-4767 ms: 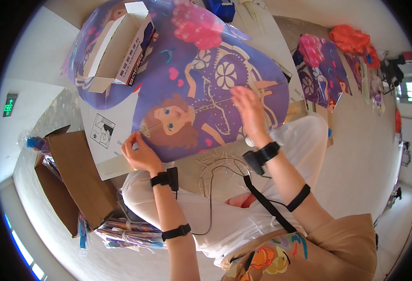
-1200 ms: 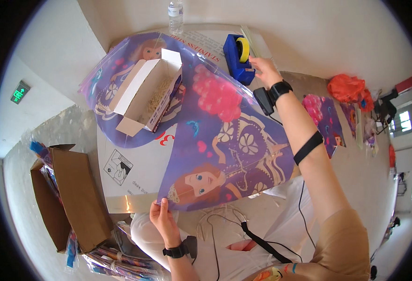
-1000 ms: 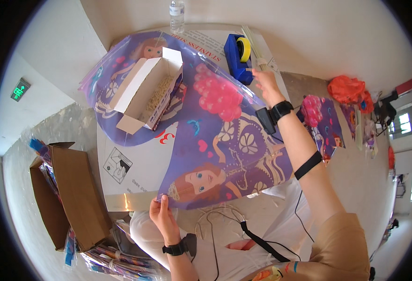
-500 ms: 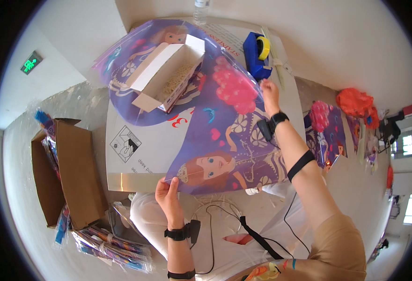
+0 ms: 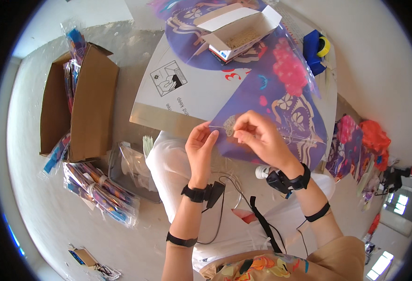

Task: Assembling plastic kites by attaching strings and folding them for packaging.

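A purple printed plastic kite sheet (image 5: 243, 104) lies over the table edge, its pointed corner toward me. My left hand (image 5: 200, 147) pinches that corner between thumb and fingers. Close to its right, my right hand (image 5: 264, 140) hovers over the sheet, thumb and fingertips pressed together. Whatever those fingertips hold is too small to make out. A thin pale line runs from the left fingertips toward the right ones. Farther back, an open white carton (image 5: 221, 22) stands on the printed sheet, with small pale pieces inside.
A blue tape dispenser (image 5: 312, 52) with yellow tape stands at the table's far right. Left on the floor are a cardboard box (image 5: 92, 105), bagged bundles (image 5: 104, 193) and a grey bin (image 5: 133, 175). More printed sheets (image 5: 344, 147) and a red bag (image 5: 374, 140) lie to the right.
My right hand has left the sheet's far right edge and come in beside my left hand, its fingers now pinched. The left hand still grips the corner. The view has shifted.
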A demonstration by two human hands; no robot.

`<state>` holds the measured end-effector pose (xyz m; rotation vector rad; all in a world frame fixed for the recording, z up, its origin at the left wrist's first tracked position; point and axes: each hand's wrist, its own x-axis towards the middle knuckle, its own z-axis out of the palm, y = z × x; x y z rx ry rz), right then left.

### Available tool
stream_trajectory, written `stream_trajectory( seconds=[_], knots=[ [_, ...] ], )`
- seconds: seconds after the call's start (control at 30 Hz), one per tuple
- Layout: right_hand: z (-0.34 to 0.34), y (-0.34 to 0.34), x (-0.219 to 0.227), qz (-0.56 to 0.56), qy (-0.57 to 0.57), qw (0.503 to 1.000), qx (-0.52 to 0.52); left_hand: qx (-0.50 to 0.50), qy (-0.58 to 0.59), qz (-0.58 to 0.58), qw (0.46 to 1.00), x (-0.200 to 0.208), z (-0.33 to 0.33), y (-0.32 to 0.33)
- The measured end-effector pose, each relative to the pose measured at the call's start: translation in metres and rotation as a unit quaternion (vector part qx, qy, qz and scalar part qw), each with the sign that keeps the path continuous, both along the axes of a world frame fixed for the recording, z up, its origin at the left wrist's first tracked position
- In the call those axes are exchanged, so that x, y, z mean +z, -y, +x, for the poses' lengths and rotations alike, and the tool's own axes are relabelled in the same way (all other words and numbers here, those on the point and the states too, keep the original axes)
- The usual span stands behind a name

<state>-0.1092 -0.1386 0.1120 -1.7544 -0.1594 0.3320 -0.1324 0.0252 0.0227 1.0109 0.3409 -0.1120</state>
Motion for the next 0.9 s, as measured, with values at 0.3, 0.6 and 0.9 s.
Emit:
stream_trajectory(
  seconds=[0.3,0.6,0.9],
  knots=[
    [-0.007,-0.028,0.012,-0.145,0.030,0.989,-0.014,-0.034,0.000,-0.003,0.999,0.005,-0.006,0.007],
    [-0.057,-0.007,0.079,-0.081,0.109,0.988,-0.073,0.000,0.096,0.015,0.995,0.059,-0.027,0.030],
    [-0.127,0.036,0.121,-0.047,0.236,0.950,-0.197,-0.007,0.255,0.139,0.957,0.155,-0.047,0.028]
  ],
)
